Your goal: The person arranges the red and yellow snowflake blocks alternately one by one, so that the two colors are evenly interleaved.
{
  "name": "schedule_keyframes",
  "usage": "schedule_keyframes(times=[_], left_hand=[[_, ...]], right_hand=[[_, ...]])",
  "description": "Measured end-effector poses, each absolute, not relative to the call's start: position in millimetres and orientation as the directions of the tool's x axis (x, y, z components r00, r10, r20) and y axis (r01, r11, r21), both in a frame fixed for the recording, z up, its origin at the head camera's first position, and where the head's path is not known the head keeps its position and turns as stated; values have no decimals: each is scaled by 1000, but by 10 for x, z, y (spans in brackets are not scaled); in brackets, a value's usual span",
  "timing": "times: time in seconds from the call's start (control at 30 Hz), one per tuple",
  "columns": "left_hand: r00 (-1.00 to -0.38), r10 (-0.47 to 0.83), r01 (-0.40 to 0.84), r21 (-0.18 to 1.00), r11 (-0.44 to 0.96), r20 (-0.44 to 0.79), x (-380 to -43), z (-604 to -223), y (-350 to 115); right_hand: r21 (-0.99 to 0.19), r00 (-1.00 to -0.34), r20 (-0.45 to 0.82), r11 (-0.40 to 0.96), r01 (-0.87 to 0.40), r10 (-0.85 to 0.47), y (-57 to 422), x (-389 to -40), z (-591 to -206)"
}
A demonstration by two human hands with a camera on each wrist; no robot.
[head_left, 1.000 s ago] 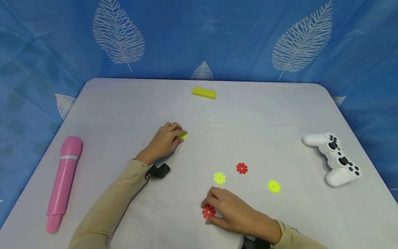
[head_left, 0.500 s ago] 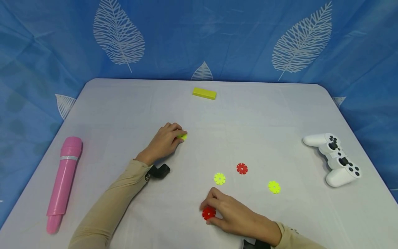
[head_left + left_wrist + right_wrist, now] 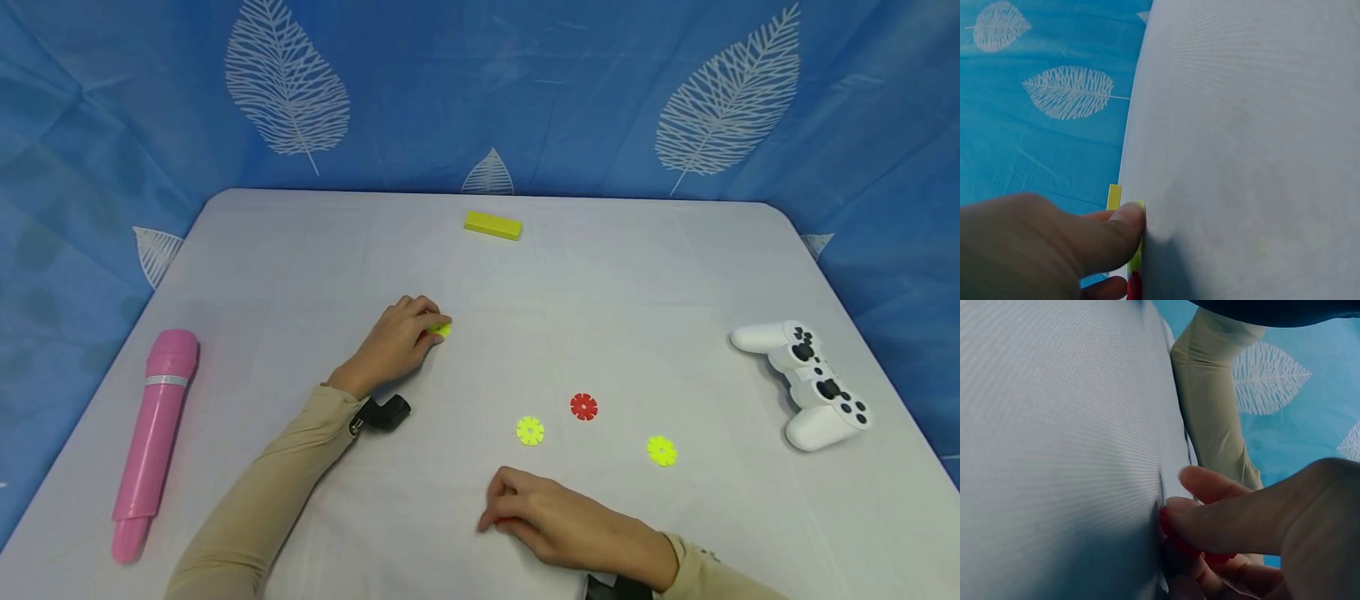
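Note:
My left hand [image 3: 392, 343] pinches a yellow-green notched plastic disc [image 3: 442, 330] low over the table left of centre. In the left wrist view the thumb covers much of that disc [image 3: 1136, 257], and a red piece [image 3: 1134, 286] shows just below it. At the table's front, my right hand [image 3: 558, 518] holds a red notched disc [image 3: 1185, 545] between thumb and fingers, which hide most of it. Beyond the right hand lie a yellow-green disc [image 3: 530, 431], a red disc [image 3: 584, 407] and another yellow-green disc [image 3: 662, 451], all flat.
A yellow bar [image 3: 492, 225] lies near the far edge of the white table [image 3: 637, 275]. On the left is a pink microphone-shaped thing [image 3: 156, 442]; on the right, a white game controller [image 3: 802, 383]. Behind hangs a blue leaf-patterned cloth [image 3: 495, 83].
My right hand has turned and its fingers have closed over the red disc, which showed face-on before and is now mostly covered. My left hand has stayed in place.

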State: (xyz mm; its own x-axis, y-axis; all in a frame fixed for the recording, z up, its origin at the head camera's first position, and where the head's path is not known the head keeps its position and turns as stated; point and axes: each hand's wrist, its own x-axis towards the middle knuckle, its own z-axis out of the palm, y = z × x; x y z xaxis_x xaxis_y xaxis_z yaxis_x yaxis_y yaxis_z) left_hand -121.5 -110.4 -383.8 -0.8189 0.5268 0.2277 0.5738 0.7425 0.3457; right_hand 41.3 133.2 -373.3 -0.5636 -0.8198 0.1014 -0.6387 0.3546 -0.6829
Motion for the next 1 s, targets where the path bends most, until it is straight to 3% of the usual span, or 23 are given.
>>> schedule_keyframes(times=[0.23,0.53,1.0], left_hand=[[-824,523,567,349,746,221,-1220,-3830,-1109],[-825,524,564,346,750,210,-1207,-3834,-1113],[-822,528,568,366,737,213,-1223,-3835,-1117]], right_hand=[[-675,-568,58,387,-629,-821,1325,392,-3711],[-634,-573,110,386,-670,-812,1318,367,-3721],[-751,-680,104,391,-532,-726,1376,275,-3717]])
